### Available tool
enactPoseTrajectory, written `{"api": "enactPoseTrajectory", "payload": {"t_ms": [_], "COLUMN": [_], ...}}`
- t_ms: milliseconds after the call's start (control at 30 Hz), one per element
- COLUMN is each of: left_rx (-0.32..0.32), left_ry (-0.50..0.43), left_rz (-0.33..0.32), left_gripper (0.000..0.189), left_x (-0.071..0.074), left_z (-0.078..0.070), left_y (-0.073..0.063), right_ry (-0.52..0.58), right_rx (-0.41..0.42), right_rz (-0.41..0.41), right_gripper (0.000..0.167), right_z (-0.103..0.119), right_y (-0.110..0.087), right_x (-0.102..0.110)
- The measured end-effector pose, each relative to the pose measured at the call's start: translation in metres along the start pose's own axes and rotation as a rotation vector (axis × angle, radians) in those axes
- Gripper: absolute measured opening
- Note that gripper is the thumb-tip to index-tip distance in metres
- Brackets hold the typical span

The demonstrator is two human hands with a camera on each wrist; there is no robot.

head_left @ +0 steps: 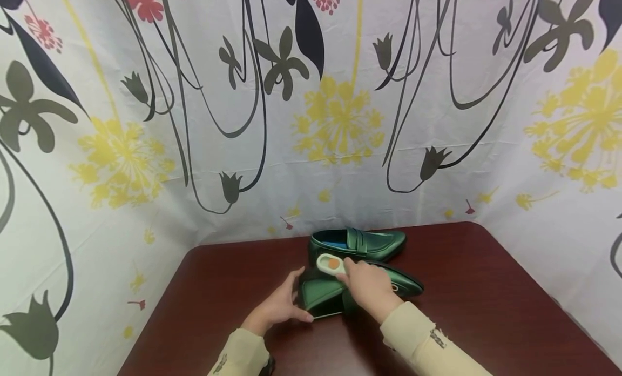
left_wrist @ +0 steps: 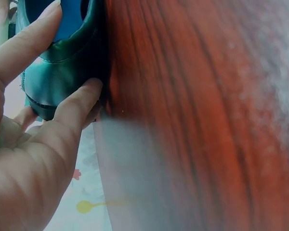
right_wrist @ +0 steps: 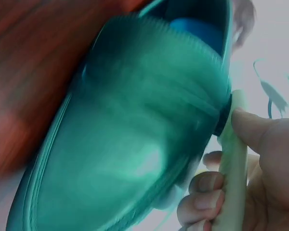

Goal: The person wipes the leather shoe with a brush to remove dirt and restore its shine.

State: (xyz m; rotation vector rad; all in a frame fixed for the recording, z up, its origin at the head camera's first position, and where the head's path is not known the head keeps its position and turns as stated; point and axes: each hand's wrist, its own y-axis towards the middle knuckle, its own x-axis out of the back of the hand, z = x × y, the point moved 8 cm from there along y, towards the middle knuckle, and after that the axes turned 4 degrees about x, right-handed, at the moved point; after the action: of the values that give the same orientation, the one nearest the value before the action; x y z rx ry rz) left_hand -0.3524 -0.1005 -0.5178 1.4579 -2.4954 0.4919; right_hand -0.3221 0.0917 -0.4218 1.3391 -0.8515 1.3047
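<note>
A shiny green loafer (head_left: 320,296) lies tipped on its side on the table. My left hand (head_left: 278,307) grips its heel, and in the left wrist view the thumb lies at the collar with a finger against the heel's side. My right hand (head_left: 370,285) holds a cream-coloured shoe brush (head_left: 323,261) with an orange spot on its top. The right wrist view shows the brush's pale handle (right_wrist: 235,163) edge-on, its dark underside against the loafer's side. A blue insole (right_wrist: 198,34) shows inside the shoe.
A second green loafer (head_left: 384,243) stands upright just behind the held one, toe pointing right. Both are on a dark red-brown wooden table (head_left: 233,279) with rounded far corners. White cloth (head_left: 316,192) printed with flowers hangs around its back and sides.
</note>
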Motion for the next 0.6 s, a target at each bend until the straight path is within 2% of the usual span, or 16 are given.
{"api": "enactPoseTrajectory", "payload": {"t_ms": [167, 600], "left_rx": [0.008, 0.022], "left_ry": [0.001, 0.002], "left_rz": [-0.005, -0.008], "left_gripper": [0.119, 0.119], "left_x": [0.001, 0.000], "left_z": [0.000, 0.000], "left_y": [-0.001, -0.002], "right_ry": [0.027, 0.097], "right_rx": [-0.022, -0.034], "right_rz": [0.029, 0.050], "right_gripper": [0.031, 0.039], "right_z": [-0.016, -0.039], "right_y": [-0.003, -0.010], "right_x": [0.006, 0.010]}}
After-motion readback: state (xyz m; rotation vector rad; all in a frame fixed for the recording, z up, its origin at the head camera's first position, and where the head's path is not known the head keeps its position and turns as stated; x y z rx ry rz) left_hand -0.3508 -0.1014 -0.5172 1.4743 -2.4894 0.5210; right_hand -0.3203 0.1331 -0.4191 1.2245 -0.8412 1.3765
